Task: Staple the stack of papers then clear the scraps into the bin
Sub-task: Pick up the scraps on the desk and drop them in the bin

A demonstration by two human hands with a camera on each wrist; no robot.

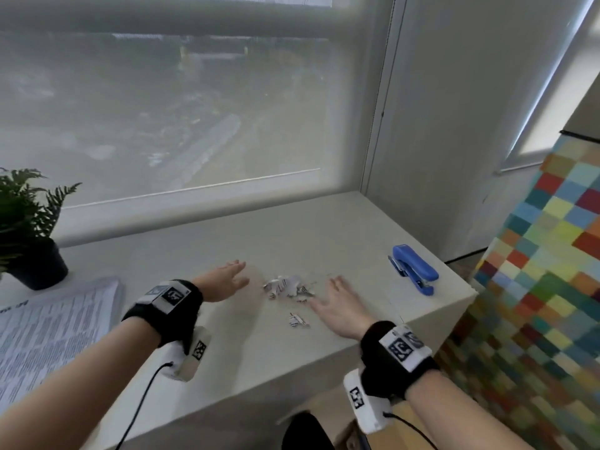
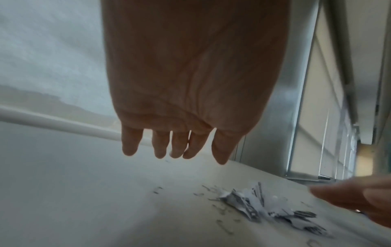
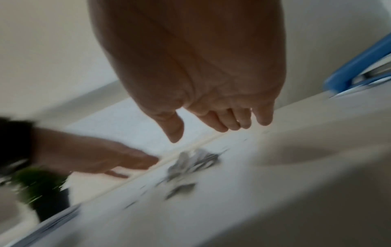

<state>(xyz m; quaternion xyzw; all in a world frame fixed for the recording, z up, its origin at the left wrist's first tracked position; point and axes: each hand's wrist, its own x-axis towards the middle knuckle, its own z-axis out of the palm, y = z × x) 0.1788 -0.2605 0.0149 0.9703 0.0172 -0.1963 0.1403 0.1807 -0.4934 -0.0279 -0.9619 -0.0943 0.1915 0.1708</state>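
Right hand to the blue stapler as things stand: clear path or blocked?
Probably yes. The right hand is open and holds nothing, beside the paper scraps. The blue stapler lies to its right near the ledge corner, with only bare surface between them.

Scraps [image 1: 287, 286]: small torn printed pieces heaped mid-table. Blue stapler [image 1: 414, 269]: lying right. Printed paper stack [image 1: 48, 329]: flat, far left.

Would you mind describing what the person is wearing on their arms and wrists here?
Both forearms are bare, with no sleeves. The left wrist and right wrist each carry a black band holding white blocks printed with black square markers. A thin black cable trails from each unit.
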